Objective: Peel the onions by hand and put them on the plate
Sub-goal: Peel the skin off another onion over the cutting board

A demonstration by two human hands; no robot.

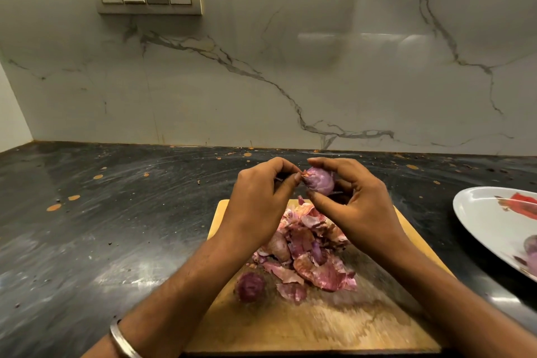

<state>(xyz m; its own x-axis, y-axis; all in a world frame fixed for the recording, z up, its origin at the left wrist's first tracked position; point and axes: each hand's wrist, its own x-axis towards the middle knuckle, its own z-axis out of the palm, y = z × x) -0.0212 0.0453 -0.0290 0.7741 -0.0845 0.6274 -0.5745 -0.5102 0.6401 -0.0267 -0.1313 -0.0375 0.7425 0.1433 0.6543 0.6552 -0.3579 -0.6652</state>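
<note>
Your right hand [359, 206] cradles the onion [319, 181] above the board [319, 325]; your left hand [261, 200] fingers [286, 180] pinch its skin tip.

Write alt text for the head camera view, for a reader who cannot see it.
Two hands peel a small purple onion above a wooden cutting board: the right hand holds it while the left hand pinches skin at its tip. A pile of onion skins lies on the board, and a white plate sits to the right on the dark counter.

A purple onion [321, 180] is up in the air above the wooden board [319, 325]. Two more onions [250, 286] lie on the board. The white plate [479, 212] sits right of it.
</note>
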